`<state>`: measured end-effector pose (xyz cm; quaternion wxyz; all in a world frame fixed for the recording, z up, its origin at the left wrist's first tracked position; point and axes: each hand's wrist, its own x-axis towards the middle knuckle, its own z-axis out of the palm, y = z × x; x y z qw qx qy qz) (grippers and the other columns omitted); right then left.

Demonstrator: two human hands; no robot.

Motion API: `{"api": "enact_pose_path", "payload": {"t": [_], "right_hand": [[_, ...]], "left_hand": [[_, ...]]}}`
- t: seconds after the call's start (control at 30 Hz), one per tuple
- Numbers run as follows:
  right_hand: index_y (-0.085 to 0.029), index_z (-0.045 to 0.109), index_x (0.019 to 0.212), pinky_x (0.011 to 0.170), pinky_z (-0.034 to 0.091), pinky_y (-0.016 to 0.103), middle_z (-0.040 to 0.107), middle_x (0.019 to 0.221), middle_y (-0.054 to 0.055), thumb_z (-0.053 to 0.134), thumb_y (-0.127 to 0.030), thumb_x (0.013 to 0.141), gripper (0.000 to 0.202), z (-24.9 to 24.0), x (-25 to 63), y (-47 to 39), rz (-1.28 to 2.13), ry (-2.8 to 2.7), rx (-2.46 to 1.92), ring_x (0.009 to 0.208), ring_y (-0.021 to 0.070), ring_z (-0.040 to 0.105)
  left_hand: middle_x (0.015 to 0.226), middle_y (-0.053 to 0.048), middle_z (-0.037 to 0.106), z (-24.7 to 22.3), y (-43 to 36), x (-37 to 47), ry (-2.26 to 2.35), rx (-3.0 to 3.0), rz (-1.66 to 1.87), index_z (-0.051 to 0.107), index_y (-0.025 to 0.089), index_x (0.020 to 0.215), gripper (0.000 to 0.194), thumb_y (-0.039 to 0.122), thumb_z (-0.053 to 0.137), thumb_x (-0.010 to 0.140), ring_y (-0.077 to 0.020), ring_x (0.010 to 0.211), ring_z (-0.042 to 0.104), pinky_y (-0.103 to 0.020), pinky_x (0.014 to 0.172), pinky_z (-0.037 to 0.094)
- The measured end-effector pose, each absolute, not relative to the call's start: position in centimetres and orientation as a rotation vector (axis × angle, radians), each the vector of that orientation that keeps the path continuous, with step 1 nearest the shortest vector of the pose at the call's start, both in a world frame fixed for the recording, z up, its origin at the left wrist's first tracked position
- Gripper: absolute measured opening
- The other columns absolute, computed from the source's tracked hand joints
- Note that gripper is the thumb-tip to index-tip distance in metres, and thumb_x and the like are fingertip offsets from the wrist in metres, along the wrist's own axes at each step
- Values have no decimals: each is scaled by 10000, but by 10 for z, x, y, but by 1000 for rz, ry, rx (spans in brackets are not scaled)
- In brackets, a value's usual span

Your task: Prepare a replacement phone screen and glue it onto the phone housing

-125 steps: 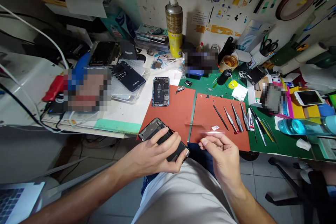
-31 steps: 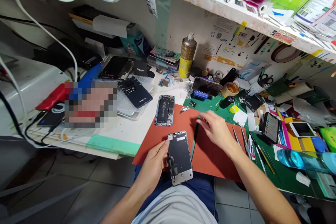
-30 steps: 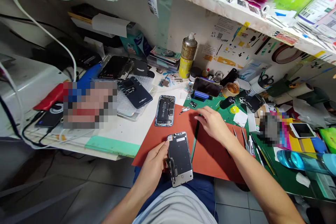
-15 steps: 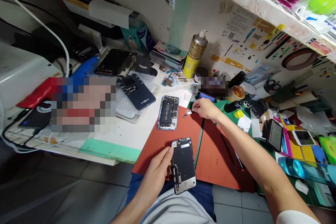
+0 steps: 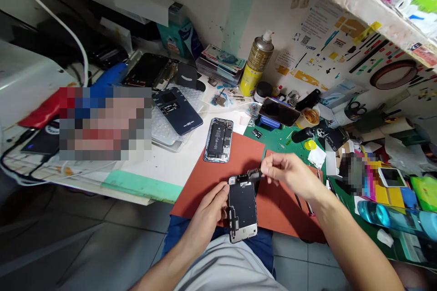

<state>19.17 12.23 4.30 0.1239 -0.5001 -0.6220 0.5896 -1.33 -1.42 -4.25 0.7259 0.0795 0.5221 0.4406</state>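
My left hand (image 5: pixel 210 204) grips a phone screen assembly (image 5: pixel 243 211) by its upper left edge. Its black back faces up, with a silver strip at the lower end. My right hand (image 5: pixel 283 170) pinches a small dark phone part (image 5: pixel 254 174) with metal bits, held over the top edge of the screen assembly. Whether the part touches the screen I cannot tell. Beyond both hands lies an opened phone body (image 5: pixel 219 140) with its battery and circuit board showing. It rests partly on the reddish-brown mat (image 5: pixel 198 188) and partly on the white tabletop.
Behind the opened phone stands a spray can (image 5: pixel 256 63). A phone (image 5: pixel 279 112) leans on a blue stand beyond the green mat (image 5: pixel 269 138). At the left, a dark blue device (image 5: pixel 179 113) lies on bubble wrap. A water bottle (image 5: pixel 396 218) lies at the right.
My right hand has moved from the far edge of the reddish-brown mat toward me, bringing the small part to the screen's top. My left hand still holds the screen assembly.
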Motion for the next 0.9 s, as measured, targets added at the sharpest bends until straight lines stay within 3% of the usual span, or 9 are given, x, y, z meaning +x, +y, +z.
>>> {"api": "enact_pose_path", "payload": {"t": [0.2, 0.67, 0.9], "right_hand": [[-203, 694, 822, 649, 469, 292, 606, 740, -3, 750, -664, 891, 469, 26, 199, 51, 1713, -1475, -1588, 711, 166, 578], [-202, 695, 812, 678, 471, 307, 619, 745, -2, 729, -616, 888, 422, 17, 214, 37, 1672, -1344, -1684, 715, 165, 556], [-196, 719, 834, 681, 501, 314, 652, 741, 1, 747, -592, 870, 398, 13, 214, 38, 1639, -1302, -1712, 704, 164, 588]], "left_hand": [[749, -12, 681, -44, -23, 2, 1115, 209, 1003, 790, 211, 1102, 549, 664, 874, 805, -177, 659, 596, -284, 620, 463], [839, -56, 745, -51, -37, 17, 1212, 125, 986, 812, 204, 1103, 475, 461, 970, 736, -259, 814, 690, -325, 703, 535], [729, -29, 663, -42, -30, 17, 1218, 287, 914, 793, 205, 973, 454, 588, 923, 766, -265, 838, 657, -315, 708, 508]]}}
